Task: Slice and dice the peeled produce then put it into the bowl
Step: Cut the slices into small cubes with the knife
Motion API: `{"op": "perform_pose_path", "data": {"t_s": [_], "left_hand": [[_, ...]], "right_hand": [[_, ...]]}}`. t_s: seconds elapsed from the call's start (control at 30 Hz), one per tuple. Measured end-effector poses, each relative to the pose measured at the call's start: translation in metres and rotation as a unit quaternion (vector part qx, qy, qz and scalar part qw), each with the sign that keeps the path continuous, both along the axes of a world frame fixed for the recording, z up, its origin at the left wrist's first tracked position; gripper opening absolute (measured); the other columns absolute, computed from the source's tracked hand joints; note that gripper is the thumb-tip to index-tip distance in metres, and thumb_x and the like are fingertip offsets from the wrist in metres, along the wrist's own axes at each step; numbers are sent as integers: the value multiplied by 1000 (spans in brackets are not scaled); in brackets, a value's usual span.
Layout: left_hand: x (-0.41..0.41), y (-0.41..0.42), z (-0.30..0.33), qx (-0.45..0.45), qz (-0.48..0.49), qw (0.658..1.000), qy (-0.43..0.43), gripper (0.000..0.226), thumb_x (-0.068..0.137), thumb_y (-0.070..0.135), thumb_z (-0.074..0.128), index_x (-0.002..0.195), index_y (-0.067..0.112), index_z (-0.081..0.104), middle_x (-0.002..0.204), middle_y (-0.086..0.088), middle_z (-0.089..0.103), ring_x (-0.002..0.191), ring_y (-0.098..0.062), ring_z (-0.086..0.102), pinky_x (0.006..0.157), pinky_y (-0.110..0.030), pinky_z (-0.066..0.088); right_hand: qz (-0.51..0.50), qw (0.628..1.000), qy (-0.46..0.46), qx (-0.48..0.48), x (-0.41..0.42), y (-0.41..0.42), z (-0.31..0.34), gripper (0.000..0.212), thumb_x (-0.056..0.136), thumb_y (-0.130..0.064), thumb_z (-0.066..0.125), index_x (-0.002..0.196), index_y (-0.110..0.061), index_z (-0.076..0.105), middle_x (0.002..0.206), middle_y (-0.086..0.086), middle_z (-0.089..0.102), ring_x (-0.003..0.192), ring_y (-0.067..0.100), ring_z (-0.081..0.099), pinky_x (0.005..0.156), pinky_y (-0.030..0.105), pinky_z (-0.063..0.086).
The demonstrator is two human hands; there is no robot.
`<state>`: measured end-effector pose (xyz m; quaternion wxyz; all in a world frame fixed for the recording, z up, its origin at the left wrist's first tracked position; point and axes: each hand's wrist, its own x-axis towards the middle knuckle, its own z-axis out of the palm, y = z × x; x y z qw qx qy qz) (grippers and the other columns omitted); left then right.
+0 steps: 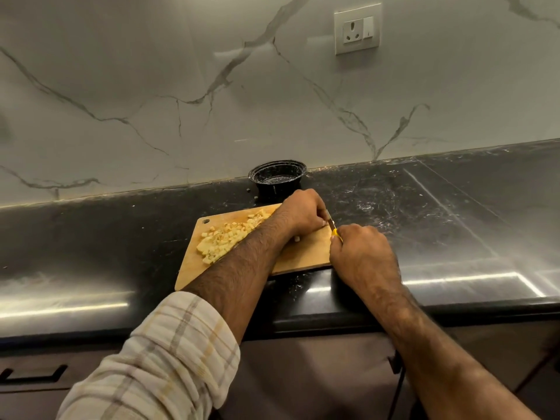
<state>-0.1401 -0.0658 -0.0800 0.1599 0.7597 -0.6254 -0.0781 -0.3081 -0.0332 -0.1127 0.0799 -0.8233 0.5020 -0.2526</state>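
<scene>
**Dicing on a wooden board**

No readable writing is showing anywhere. A rectangular wooden cutting board (303, 253) is lying on a glossy black speckled countertop (424, 207). A heap of pale yellow diced cubes (225, 237) is sitting on the board's left half. The left hand (303, 212) is curling down over something at the board's far right, probably the remaining produce, hidden beneath it. The right hand (362, 253) is gripping a yellow-handled knife (332, 227), its blade beside the left fingers. A round black bowl (277, 180) is standing behind the board, against a veined marble wall (181, 86).
</scene>
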Motion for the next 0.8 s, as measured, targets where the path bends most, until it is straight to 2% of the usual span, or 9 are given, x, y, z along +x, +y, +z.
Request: {"op": "perform_pose_path", "data": {"t_s": [0.1, 0.2, 0.37, 0.5, 0.63, 0.7, 0.8], "left_hand": [[2, 0, -3, -4, 12, 1000, -4, 11, 94, 20, 78, 104, 18, 81, 98, 3, 76, 91, -9, 69, 91, -38, 62], [2, -2, -7, 0, 18, 1000, -22, 8, 95, 26, 76, 100, 20, 79, 95, 4, 74, 92, -11, 68, 100, -45, 57], [-1, -5, -8, 5, 24, 996, -88, 9, 98, 31, 69, 101, 24, 73, 96, 5, 71, 99, -16, 64, 111, -52, 41], [7, -1, -3, 13, 37, 989, -141, 11, 98, 32, 69, 105, 25, 69, 105, 3, 68, 107, -19, 61, 114, -54, 38], [24, 11, 6, 1, 30, 995, -98, 3, 96, 25, 73, 97, 27, 74, 100, 8, 70, 104, -14, 61, 116, -53, 34], [33, 17, 10, -13, 30, 997, -75, 5, 95, 22, 75, 96, 27, 77, 99, 9, 71, 101, -12, 62, 115, -51, 39], [45, 23, 14, -23, 31, 998, -46, 7, 93, 20, 78, 95, 26, 78, 98, 8, 71, 95, -9, 65, 101, -45, 57]], "right_hand": [[9, 999, 33, -10, 3, 7, 4, 26, 102, -31, 48, 87, -19, 65, 82, 3, 66, 72, 20, 59, 60, 32, 45], [32, 997, 66, 20, 4, 13, 14, 20, 100, -23, 50, 81, -20, 56, 82, 2, 59, 74, 19, 54, 63, 33, 42], [56, 992, 102, 40, -2, 22, 24, 13, 97, -21, 53, 93, -17, 65, 81, 0, 54, 79, 21, 57, 72, 36, 53], [49, 996, 68, 14, -10, 29, 22, 20, 99, -31, 53, 92, -19, 68, 82, 1, 60, 75, 21, 59, 66, 33, 51], [3, 999, 41, -2, -15, 19, 21, 29, 102, -33, 49, 91, -17, 70, 78, 3, 63, 71, 21, 62, 64, 34, 54], [-3, 999, 49, 19, -13, 18, 21, 29, 101, -31, 49, 92, -15, 71, 80, 5, 63, 73, 23, 62, 66, 36, 54], [11, 998, 59, 28, -4, 23, 18, 31, 104, -33, 47, 96, -14, 71, 82, 6, 62, 75, 23, 60, 65, 34, 49]]}}
